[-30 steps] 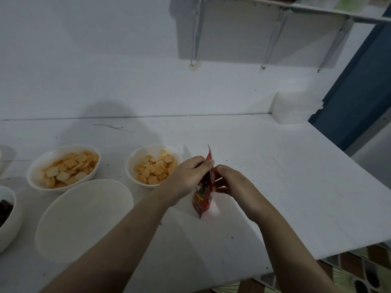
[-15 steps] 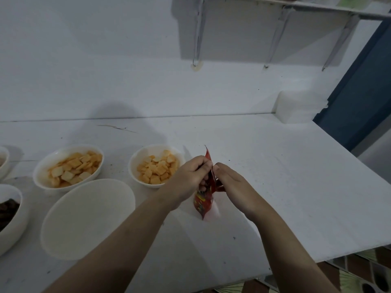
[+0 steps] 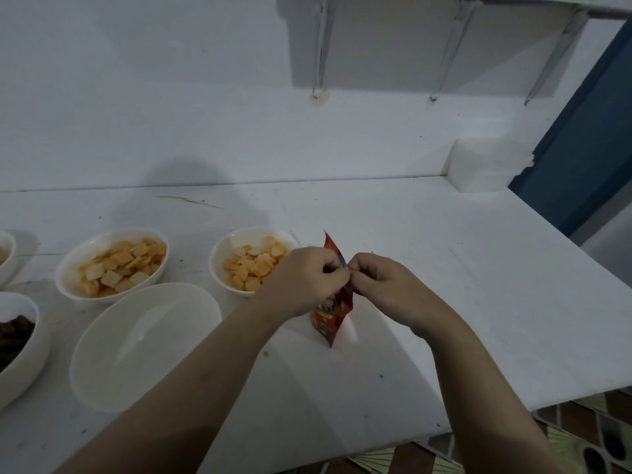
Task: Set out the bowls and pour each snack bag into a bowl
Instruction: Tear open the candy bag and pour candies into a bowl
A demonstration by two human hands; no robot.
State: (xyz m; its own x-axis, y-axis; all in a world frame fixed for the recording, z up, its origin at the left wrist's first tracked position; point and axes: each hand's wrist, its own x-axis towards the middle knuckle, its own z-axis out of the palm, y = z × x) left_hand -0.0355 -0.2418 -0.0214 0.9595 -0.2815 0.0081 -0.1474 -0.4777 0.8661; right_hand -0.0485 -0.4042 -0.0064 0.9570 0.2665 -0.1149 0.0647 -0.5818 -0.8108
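A small red snack bag [image 3: 331, 318] stands upright over the white table, seen edge-on. My left hand [image 3: 304, 280] pinches one side of its top and my right hand [image 3: 384, 287] pinches the other side, fingertips meeting at the bag's mouth. An empty white bowl [image 3: 136, 343] sits to the left of my left forearm. Behind it, two white bowls [image 3: 71, 268] [image 3: 219, 258] hold orange square crackers. At the left edge a white bowl [image 3: 29, 357] holds a dark snack.
A further bowl's rim [image 3: 8, 258] shows at the far left edge. A white plastic container [image 3: 485, 169] stands at the back right corner against the wall. The table's right edge [image 3: 581, 268] drops off beside a blue door. A shelf on brackets hangs overhead.
My hands have drawn closer together at the bag's top, fingers now meeting. The bag stays in the same place.
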